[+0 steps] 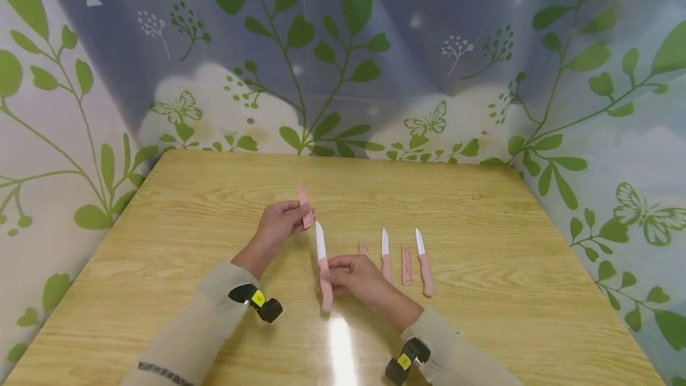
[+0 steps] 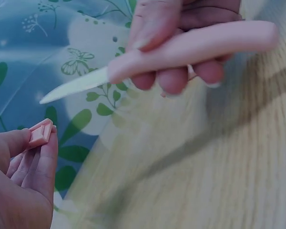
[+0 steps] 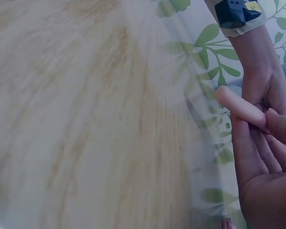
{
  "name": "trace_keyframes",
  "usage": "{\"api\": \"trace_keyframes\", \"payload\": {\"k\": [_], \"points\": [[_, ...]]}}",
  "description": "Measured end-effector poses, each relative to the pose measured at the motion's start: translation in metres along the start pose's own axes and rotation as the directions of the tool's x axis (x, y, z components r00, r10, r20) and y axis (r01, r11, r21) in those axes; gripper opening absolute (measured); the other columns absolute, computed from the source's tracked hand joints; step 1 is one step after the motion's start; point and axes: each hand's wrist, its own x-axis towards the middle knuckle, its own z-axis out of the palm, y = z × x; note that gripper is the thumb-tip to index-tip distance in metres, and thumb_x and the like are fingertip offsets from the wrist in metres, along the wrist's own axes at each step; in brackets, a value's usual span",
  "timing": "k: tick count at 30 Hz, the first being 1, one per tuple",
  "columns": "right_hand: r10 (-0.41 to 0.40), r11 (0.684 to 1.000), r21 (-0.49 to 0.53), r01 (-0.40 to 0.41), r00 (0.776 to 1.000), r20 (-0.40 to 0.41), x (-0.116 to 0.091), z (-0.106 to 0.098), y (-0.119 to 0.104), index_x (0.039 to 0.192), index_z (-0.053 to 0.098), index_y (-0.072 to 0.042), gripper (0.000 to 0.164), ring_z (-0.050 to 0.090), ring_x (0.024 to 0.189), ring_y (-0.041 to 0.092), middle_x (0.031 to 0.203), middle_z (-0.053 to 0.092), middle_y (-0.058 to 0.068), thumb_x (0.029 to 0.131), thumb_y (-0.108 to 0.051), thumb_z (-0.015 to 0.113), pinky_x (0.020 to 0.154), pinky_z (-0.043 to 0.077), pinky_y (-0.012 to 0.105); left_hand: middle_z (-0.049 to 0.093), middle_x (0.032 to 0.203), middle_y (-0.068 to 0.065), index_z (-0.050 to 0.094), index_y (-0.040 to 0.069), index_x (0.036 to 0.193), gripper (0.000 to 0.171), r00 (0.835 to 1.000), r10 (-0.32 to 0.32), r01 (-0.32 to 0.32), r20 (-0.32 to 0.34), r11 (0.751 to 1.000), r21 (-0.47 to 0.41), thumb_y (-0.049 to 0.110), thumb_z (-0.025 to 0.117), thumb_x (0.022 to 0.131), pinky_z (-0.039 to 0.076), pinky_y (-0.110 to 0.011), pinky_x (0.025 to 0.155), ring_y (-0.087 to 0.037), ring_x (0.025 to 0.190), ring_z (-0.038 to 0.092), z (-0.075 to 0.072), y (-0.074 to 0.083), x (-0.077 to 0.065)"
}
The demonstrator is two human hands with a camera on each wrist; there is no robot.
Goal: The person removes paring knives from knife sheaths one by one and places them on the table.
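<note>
Between thumb and fingers my left hand pinches a pink knife sheath, raised over the table. Its open end shows in the left wrist view, where the sheath points toward the camera. My right hand grips a paring knife by its pink handle, the white blade bare and pointing away from me. The blade tip is close to the sheath's lower end but apart from it. In the right wrist view the handle lies across the fingers, and the blade is hidden.
Right of my right hand lie two more pink-handled knives, a nearer one and a farther one, blades bare. A pink sheath rests between them; another sheath is partly hidden by my hand. Patterned cloth hangs behind the wooden table.
</note>
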Motion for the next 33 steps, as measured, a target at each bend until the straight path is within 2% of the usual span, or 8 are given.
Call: {"api": "trace_keyframes", "payload": {"k": [7,11,16,23,28,33], "points": [[0.008,0.999,-0.037,-0.011,0.997,-0.074,0.000,-0.002,-0.004,0.112,0.061,0.009,0.028,0.067,0.084,0.027,0.102,0.066,0.022,0.089,-0.007,0.065,0.079,0.057,0.037,0.062,0.116,-0.030,0.057,-0.011,0.116,0.031,0.999,-0.007,0.006,0.042,0.999,0.033,0.010,0.060,0.094,0.056,-0.020,0.068,-0.011,0.079,0.067,-0.002,-0.016,-0.002],[0.011,0.999,-0.047,-0.016,0.995,-0.099,0.000,-0.004,-0.005,0.111,0.063,0.007,0.026,0.068,0.084,0.027,0.102,0.067,0.021,0.089,-0.007,0.065,0.079,0.058,0.036,0.065,0.106,-0.027,0.057,-0.011,0.113,0.028,0.997,0.002,-0.008,0.072,0.996,0.088,0.006,0.062,0.092,0.058,-0.024,0.069,-0.013,0.075,0.066,0.001,-0.025,-0.005],[-0.029,0.996,-0.090,0.019,0.992,-0.120,0.001,-0.008,-0.005,0.109,0.063,0.008,0.024,0.069,0.081,0.028,0.100,0.068,0.024,0.089,-0.005,0.064,0.077,0.058,0.040,0.069,0.097,-0.023,0.062,-0.010,0.106,0.022,0.996,0.033,-0.047,0.087,0.985,0.167,0.004,0.065,0.089,0.059,-0.030,0.071,-0.016,0.075,0.067,0.004,-0.029,-0.008],[-0.085,0.966,-0.256,0.037,0.980,-0.179,0.003,-0.012,-0.007,0.100,0.068,0.003,0.016,0.069,0.073,0.024,0.092,0.071,0.020,0.087,-0.007,0.067,0.070,0.059,0.037,0.072,0.097,-0.022,0.065,-0.005,0.103,0.022,0.995,0.021,-0.056,0.097,0.926,0.373,0.010,0.069,0.087,0.057,-0.029,0.065,-0.016,0.072,0.067,0.005,-0.030,-0.012],[-0.096,0.955,-0.294,0.036,0.977,-0.192,0.004,-0.011,-0.008,0.100,0.068,0.002,0.016,0.069,0.072,0.023,0.089,0.071,0.018,0.087,-0.007,0.067,0.068,0.059,0.037,0.074,0.090,-0.020,0.064,-0.002,0.097,0.018,0.996,0.016,-0.056,0.090,0.882,0.469,0.009,0.070,0.085,0.052,-0.025,0.056,-0.013,0.064,0.065,0.006,-0.028,-0.017],[-0.097,0.938,-0.347,0.012,0.968,-0.229,0.005,-0.011,-0.009,0.098,0.068,0.003,0.016,0.068,0.068,0.021,0.083,0.071,0.014,0.086,-0.008,0.069,0.064,0.059,0.035,0.074,0.086,-0.016,0.064,0.000,0.093,0.015,0.997,0.026,-0.060,0.070,0.835,0.547,0.011,0.070,0.085,0.047,-0.022,0.053,-0.011,0.063,0.062,0.008,-0.027,-0.022]]}}
